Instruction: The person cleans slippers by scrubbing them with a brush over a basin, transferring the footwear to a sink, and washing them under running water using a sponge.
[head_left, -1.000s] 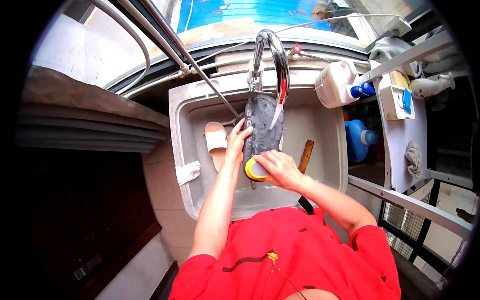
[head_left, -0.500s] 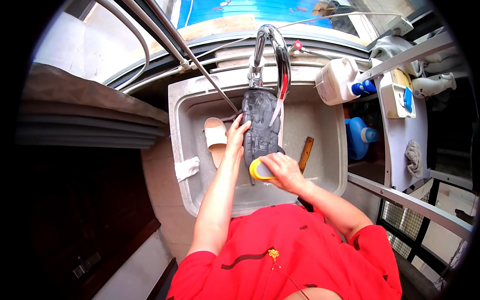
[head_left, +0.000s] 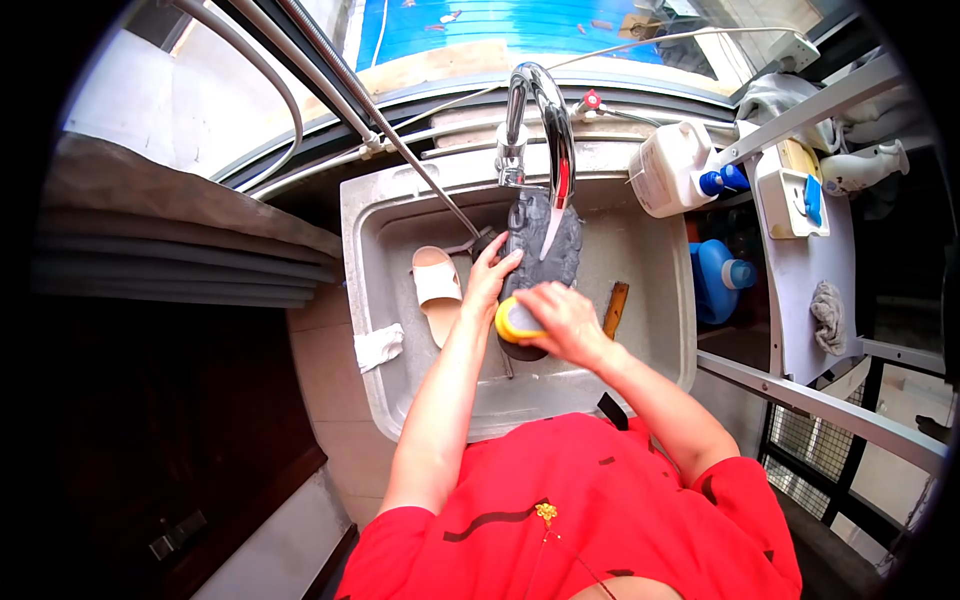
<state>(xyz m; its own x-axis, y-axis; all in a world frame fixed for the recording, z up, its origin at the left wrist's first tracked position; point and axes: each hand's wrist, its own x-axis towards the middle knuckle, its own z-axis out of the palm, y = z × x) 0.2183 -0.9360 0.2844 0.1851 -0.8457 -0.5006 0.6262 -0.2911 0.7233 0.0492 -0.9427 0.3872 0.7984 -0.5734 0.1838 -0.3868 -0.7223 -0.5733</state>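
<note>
A dark grey shoe sole [head_left: 545, 252] lies lengthwise in the grey sink [head_left: 400, 395], under the stream of water from the chrome faucet [head_left: 560, 130]. My left hand [head_left: 487, 277] grips its left edge, fingers closed on it. In my right hand [head_left: 564, 322] is a yellow and grey brush [head_left: 520, 319], pressed on the sole's near part; its bristles are hidden. To the left a beige slipper [head_left: 437, 290] with a white strap rests in the sink. A brown wooden stick [head_left: 615, 310] lies on the right.
A white cloth [head_left: 379, 346] hangs over the sink's left rim. At the back right corner stands a white jug [head_left: 672, 168] with a blue cap. Beyond the right rim are a blue bottle [head_left: 712, 280] and a metal frame [head_left: 820, 405]. A thin pipe [head_left: 415, 165] slants into the sink.
The sole has shifted slightly to the right, and my left hand has moved with it. My right hand and the brush have moved up along the sole.
</note>
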